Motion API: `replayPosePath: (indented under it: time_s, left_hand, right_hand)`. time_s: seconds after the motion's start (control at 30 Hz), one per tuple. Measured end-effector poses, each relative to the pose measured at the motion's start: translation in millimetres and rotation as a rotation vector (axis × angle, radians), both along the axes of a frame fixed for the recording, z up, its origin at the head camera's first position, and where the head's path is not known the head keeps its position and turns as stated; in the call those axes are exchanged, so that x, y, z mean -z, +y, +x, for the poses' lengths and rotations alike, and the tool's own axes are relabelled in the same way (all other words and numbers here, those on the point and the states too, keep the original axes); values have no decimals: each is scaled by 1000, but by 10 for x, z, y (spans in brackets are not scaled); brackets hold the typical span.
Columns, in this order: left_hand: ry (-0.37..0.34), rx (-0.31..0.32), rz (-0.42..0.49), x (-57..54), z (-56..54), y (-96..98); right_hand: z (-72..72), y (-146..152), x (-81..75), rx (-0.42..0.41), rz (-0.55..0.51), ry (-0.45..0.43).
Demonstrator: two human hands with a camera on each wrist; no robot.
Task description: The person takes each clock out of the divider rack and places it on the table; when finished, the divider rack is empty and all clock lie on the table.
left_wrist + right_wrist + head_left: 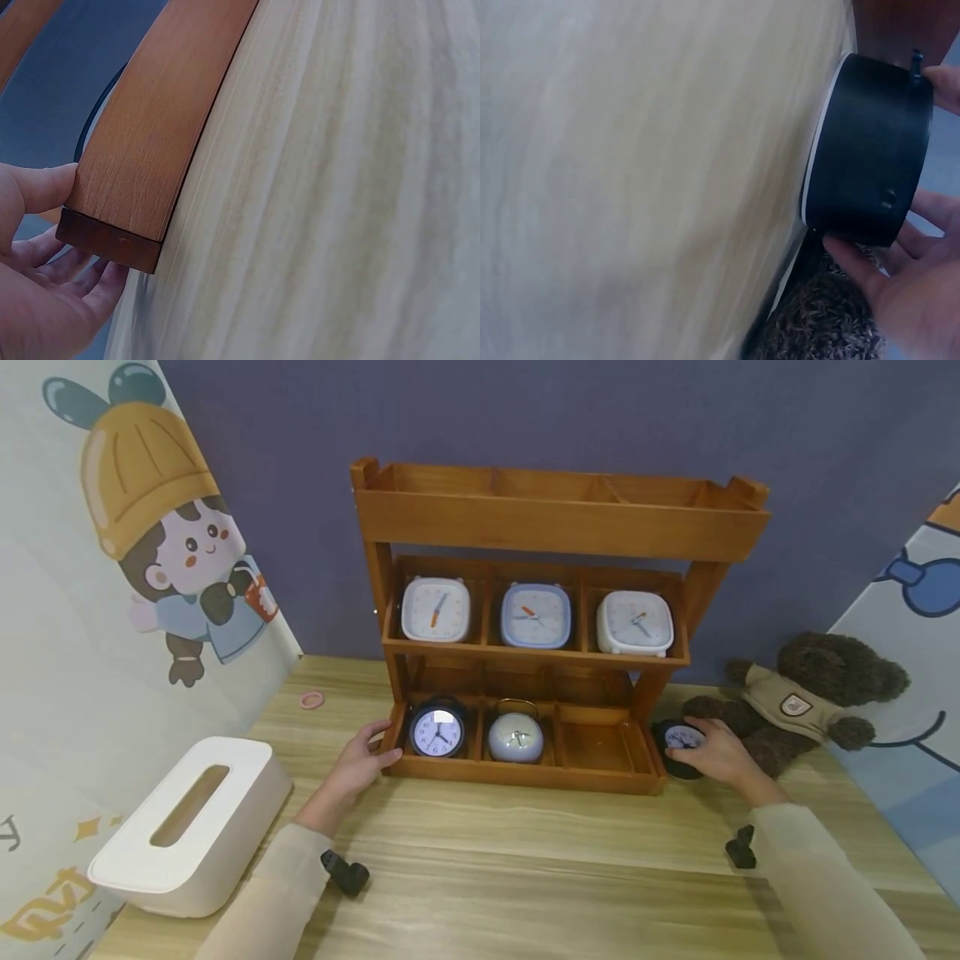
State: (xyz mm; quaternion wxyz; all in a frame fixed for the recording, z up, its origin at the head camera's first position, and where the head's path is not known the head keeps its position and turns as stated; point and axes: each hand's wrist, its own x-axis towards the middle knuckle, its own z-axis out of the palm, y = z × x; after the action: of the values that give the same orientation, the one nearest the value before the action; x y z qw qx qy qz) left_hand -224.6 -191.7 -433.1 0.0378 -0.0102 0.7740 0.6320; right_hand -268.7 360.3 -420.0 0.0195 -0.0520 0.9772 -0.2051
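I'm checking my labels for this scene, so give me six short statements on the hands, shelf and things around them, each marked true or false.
1. The right hand holds a black clock. True.
2. The left hand rests on the white box. False: the left hand grips the left end of the shelf.
3. The middle tier holds three clocks. True.
4. The bottom tier holds three clocks. False: the bottom tier holds two.
5. The pink ring is inside the shelf. False: the pink ring lies on the table, left of the shelf.
6. The bear is right of the shelf. True.
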Motion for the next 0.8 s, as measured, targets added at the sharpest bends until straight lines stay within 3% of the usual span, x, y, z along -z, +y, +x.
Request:
replayPosePath:
  time_s: [0.27, 0.47, 0.8]
  left_hand:
    - [3, -4, 2, 9, 7, 9]
    - [10, 3, 1, 19, 11, 26]
    - [5, -9, -20, 22, -10, 0]
  right_hand:
    - [39, -9, -15, 2, -5, -48]
    - [77, -75, -131, -23, 3, 1]
    - [217, -748, -454, -162, -69, 86]
